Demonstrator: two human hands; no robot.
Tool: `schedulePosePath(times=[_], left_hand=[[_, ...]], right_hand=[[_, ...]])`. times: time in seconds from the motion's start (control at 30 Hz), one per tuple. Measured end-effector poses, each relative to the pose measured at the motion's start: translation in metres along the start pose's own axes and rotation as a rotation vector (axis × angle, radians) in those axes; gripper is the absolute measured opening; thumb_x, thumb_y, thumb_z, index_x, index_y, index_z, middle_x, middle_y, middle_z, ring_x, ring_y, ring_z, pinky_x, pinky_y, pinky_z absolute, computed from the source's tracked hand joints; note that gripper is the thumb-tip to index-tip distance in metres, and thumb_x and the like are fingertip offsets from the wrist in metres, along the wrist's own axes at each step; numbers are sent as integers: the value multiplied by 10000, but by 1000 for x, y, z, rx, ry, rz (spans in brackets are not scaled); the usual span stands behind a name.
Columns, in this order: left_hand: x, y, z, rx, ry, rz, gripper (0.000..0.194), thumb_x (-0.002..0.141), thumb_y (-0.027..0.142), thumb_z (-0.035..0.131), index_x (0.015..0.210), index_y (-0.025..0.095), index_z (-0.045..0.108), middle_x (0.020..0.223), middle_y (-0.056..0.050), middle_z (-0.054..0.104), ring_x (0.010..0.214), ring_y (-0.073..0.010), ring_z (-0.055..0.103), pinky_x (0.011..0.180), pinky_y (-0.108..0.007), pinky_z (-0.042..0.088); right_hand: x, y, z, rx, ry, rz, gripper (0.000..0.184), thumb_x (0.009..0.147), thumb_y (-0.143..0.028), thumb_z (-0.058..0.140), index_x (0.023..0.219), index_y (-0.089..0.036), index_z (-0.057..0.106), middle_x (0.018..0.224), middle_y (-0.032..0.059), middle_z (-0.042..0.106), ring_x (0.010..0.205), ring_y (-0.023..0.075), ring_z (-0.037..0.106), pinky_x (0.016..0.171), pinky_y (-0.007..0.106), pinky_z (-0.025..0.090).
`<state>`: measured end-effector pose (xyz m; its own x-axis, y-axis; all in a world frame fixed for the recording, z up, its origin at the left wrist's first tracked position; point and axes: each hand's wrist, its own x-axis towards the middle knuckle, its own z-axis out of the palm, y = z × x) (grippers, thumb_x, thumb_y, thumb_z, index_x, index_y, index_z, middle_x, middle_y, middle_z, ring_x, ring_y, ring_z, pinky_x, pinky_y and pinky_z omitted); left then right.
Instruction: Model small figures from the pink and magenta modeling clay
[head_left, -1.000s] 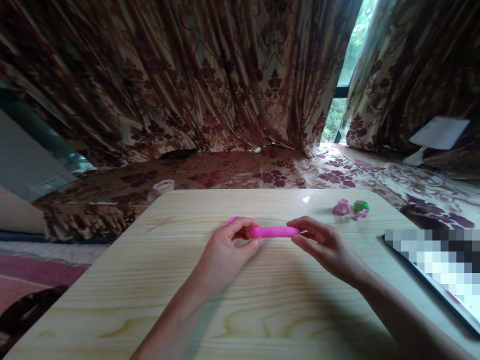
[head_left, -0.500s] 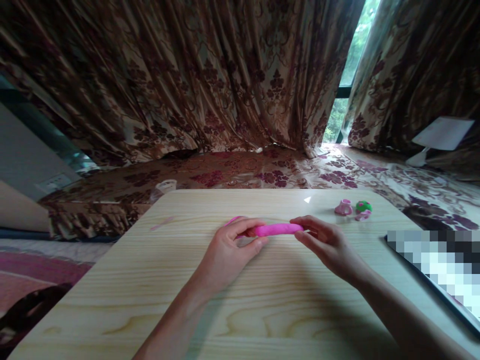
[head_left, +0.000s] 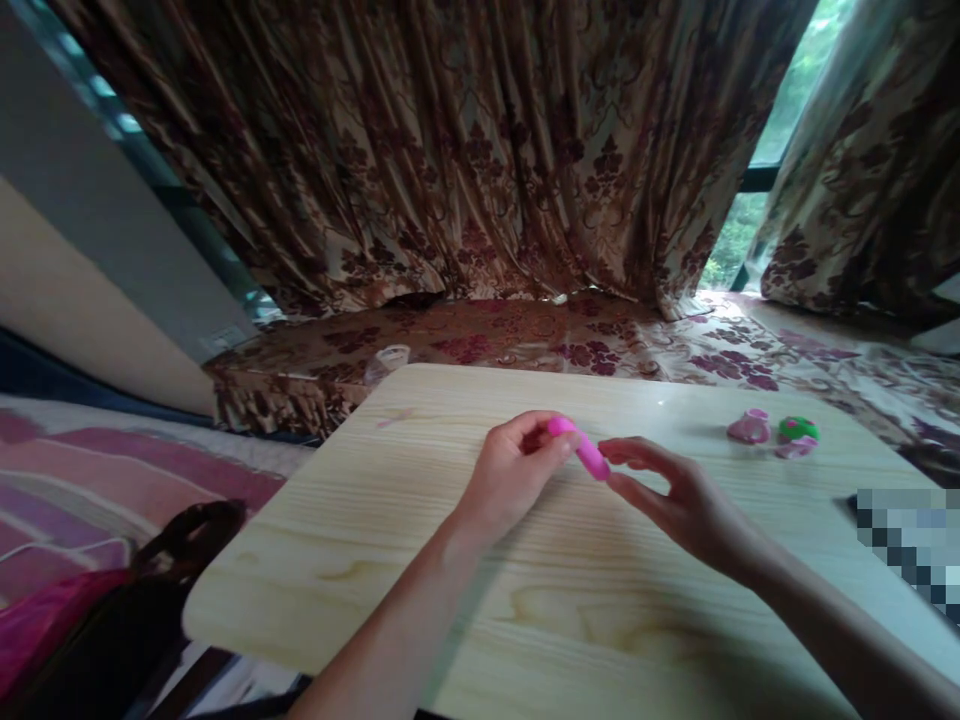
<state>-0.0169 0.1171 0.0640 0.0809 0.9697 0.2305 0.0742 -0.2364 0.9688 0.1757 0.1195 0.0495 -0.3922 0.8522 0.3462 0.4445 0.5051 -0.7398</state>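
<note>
A pink roll of modelling clay point(head_left: 592, 458) is held above the table, slanting down to the right with a slight bend. My left hand point(head_left: 517, 468) pinches its upper left end between thumb and fingers. Beside the lower right end is my right hand point(head_left: 675, 495), its fingers spread apart; the thumb tip is at or very near the clay. I cannot tell whether that thumb presses on it.
On the light wooden table point(head_left: 360, 540), a small pink shape point(head_left: 750, 427) and a green ball with pink spots point(head_left: 798, 430) stand at the far right. A pixelated object point(head_left: 907, 540) lies at the right edge. A clear container point(head_left: 388, 362) sits behind the far left corner.
The clay roll has turned from nearly level to slanting down rightward and looks bent. My right fingers have come off its end. The view has swung left, showing the bag and bed.
</note>
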Motion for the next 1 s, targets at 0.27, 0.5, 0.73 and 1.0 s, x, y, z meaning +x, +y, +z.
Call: schedulePosePath(times=[0.27, 0.5, 0.73, 1.0], left_hand=[[-41, -6, -35, 217, -25, 17, 222, 780, 248, 556, 976, 163, 617, 895, -54, 641, 775, -149, 592, 715, -284, 466], [-71, -16, -69, 713, -95, 145, 171, 740, 178, 596, 883, 204, 686, 880, -48, 632, 885, -189, 554, 825, -327, 427], [-66, -14, -87, 635, -60, 143, 262, 812, 208, 510, 1046, 226, 627, 1059, -49, 603, 1013, -175, 541, 923, -330, 410], [-62, -5, -101, 550, 227, 117, 248, 854, 292, 469, 1037, 205, 612, 1086, -43, 619, 1045, -171, 545, 935, -289, 390]], right_hand=[[-4, -11, 38, -175, -103, -77, 235, 802, -289, 555, 1029, -257, 609, 907, 31, 667, 783, 206, 631, 718, 356, 521], [-13, -21, 70, -420, -198, -236, 355, 810, -214, 525, 1164, -227, 546, 1123, 93, 585, 991, 257, 566, 831, 451, 478], [-31, -43, 81, -545, -303, -320, 502, 877, -214, 417, 1367, -169, 319, 1439, 88, 316, 1329, 225, 261, 1081, 472, 259], [-14, -60, 91, -484, -279, -258, 424, 887, -283, 423, 1289, -149, 439, 1311, 102, 480, 1239, 224, 393, 1074, 427, 284]])
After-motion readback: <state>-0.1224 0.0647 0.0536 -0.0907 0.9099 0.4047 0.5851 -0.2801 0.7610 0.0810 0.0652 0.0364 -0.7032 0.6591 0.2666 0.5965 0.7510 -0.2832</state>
